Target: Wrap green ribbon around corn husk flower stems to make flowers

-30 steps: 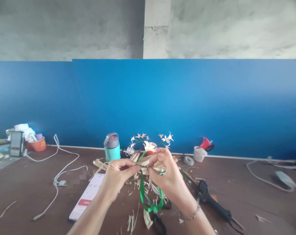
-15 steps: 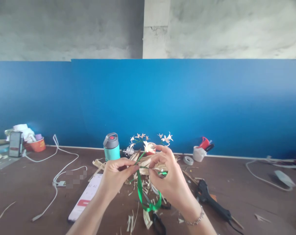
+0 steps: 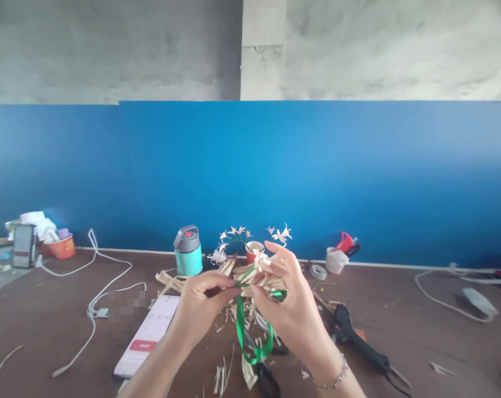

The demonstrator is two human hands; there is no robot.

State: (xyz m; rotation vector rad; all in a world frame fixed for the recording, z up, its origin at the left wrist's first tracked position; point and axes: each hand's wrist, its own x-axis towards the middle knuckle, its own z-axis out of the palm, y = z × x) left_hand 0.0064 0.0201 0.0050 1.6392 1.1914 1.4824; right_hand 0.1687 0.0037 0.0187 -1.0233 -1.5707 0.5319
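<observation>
A pale, many-petalled artificial flower (image 3: pixel 259 260) on a green-wrapped stem (image 3: pixel 247 273) is between my hands. Thumb and fingers of my left hand (image 3: pixel 207 301) pinch the stem's lower part. My right hand (image 3: pixel 290 296) has its thumb and a finger closed at the same stem, with the index finger raised by the petals. From the pinched spot a green tape (image 3: pixel 241 326) hangs in a loop towards the table. Below the loop lie scissors (image 3: pixel 269 381) with black handles, partly covered. The exact contact of my right fingertips is hard to make out.
Dry husk strips (image 3: pixel 167 281) and scraps litter the brown table (image 3: pixel 350 365). Behind stand a teal bottle (image 3: pixel 188 258) and a red-white cup (image 3: pixel 255 251) beside small flowers (image 3: pixel 282 234). A phone (image 3: pixel 146 337) lies left, a black glue gun (image 3: pixel 358 337) right.
The flower has tipped right and down towards my right hand, uncovering the cup behind. Both hands have come closer together, and the stem now lies flatter.
</observation>
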